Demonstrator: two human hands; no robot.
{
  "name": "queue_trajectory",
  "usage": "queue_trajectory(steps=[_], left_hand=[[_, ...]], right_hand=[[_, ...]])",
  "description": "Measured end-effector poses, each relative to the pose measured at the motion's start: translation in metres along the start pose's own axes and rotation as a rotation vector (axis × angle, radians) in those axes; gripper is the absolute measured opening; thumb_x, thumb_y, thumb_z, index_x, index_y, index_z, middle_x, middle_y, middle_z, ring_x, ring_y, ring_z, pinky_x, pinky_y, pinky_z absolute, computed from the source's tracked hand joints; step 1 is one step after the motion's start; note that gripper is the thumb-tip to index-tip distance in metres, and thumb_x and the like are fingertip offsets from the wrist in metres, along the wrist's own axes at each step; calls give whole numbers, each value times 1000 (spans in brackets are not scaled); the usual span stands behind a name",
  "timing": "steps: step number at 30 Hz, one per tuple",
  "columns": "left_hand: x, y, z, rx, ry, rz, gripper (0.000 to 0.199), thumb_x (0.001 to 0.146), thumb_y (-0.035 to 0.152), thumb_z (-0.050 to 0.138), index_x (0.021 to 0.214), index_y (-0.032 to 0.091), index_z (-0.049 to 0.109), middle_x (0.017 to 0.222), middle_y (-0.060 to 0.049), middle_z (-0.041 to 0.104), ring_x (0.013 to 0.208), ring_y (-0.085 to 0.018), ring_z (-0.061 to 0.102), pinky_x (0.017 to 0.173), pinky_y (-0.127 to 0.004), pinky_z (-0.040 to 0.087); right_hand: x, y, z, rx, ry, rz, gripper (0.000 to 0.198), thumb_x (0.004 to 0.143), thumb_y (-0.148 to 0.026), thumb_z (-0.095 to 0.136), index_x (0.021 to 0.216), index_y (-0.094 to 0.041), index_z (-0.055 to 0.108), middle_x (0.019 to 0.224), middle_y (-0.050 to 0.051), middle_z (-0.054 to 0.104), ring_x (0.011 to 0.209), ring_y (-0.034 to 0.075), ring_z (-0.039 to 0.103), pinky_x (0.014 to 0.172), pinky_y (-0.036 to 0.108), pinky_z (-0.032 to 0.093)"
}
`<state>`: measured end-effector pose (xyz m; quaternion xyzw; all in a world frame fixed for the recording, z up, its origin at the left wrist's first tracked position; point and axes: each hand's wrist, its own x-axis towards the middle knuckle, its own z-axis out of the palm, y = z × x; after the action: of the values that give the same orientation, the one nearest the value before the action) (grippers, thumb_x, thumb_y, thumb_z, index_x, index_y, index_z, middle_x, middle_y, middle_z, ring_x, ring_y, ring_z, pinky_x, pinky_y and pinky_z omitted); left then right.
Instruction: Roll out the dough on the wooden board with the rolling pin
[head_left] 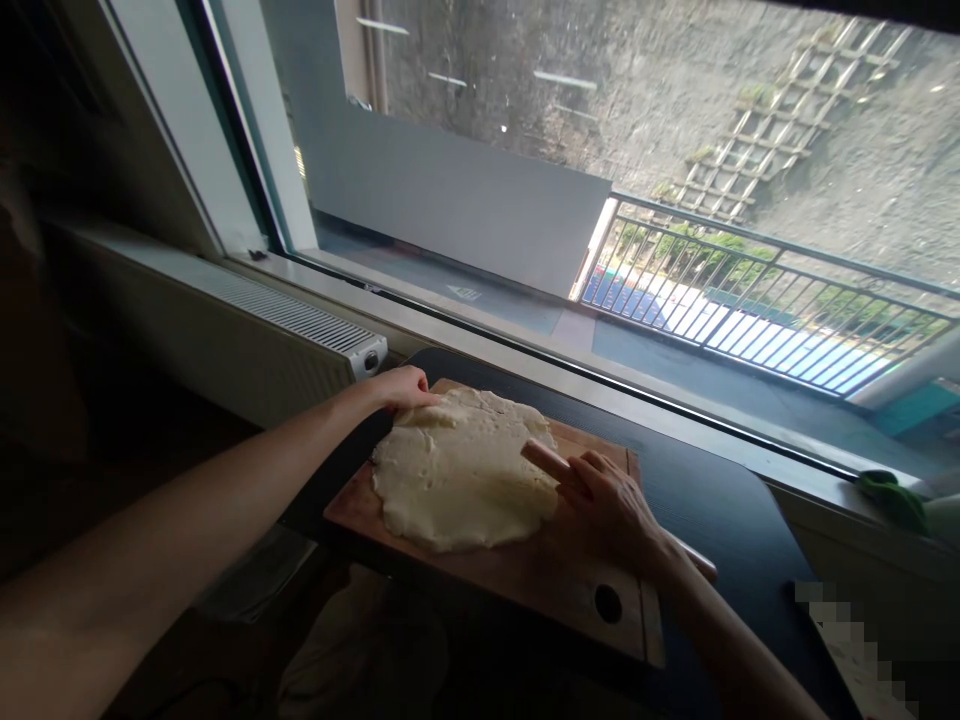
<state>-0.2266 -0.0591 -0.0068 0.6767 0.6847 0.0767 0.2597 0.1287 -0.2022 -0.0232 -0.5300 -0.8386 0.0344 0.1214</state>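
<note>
A wide, flat sheet of pale dough (465, 480) covers much of a wooden cutting board (555, 590). At the dough's far left edge is my left hand (409, 388), its fingers closed on the rim there. My right hand (611, 500) is wrapped round a wooden rolling pin (546, 460). One end of the pin reaches over the right side of the dough, and the other sticks out beyond my wrist. Whether the pin touches the dough I cannot tell. A round dark hole shows near the board's right corner.
The board lies on a dark table (720, 510) against a window sill (540, 370). A white radiator (300, 320) stands to the left. At the far right a green cloth-like item (892, 500) rests by the sill. Outside, a railing (750, 300) runs along a walkway.
</note>
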Motion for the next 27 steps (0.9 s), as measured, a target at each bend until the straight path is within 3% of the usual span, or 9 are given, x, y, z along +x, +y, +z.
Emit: queue_trajectory(steps=[5,11,13,16,18,20,21,24,27], left_hand=[[-5,0,7,-7,-61,-13,61,61,72,55,76,13,62,68,-5,59,52,-13,50,44,-23,31],[-2,-1,10,69,-12,16,58,61,69,57,76,14,63,70,-6,61,57,-16,54,47,-24,32],[-8,-1,9,68,56,-7,62,63,71,53,81,13,63,73,-8,63,60,-19,57,49,-25,34],[-28,0,11,95,230,-10,64,64,68,55,98,14,60,84,-9,65,75,-25,61,59,-28,40],[-48,7,19,152,410,80,55,68,58,58,103,16,57,94,-11,64,89,-28,60,72,-31,42],[-71,19,32,181,516,265,37,74,47,56,97,18,58,98,-10,62,96,-27,57,81,-34,40],[-84,27,41,166,489,376,29,77,44,54,92,18,58,96,-9,61,94,-26,57,82,-34,40],[-120,51,71,64,198,657,20,80,41,54,83,22,59,89,-6,62,84,-22,57,75,-33,42],[-143,64,95,76,70,768,22,72,43,65,81,24,59,93,-6,62,87,-25,56,77,-36,42]], right_hand=[[4,-9,-6,-35,-58,52,33,91,-47,44,110,-26,60,112,5,58,103,21,51,88,33,37],[72,-18,13,-151,88,270,43,97,-42,27,128,-22,49,133,11,47,124,25,37,102,42,27],[74,-19,19,-167,76,336,45,97,-41,26,130,-19,47,138,13,42,130,26,32,104,43,26],[48,-31,28,-137,21,206,50,97,-45,23,134,-20,44,145,10,37,138,26,22,109,43,21],[34,-36,31,-136,6,90,54,96,-48,25,139,-18,39,148,9,34,141,25,14,112,43,16],[39,-33,30,-151,3,114,57,96,-48,24,141,-15,36,149,10,33,142,26,12,113,45,13],[47,-28,29,-154,-4,179,57,96,-47,22,140,-14,37,149,11,32,141,27,12,112,47,14],[70,-15,25,-138,-70,358,58,96,-47,19,137,-12,40,150,15,27,140,30,16,108,53,20],[55,-24,29,-136,-58,247,55,97,-44,21,140,-16,38,151,12,28,141,28,14,110,50,19]])
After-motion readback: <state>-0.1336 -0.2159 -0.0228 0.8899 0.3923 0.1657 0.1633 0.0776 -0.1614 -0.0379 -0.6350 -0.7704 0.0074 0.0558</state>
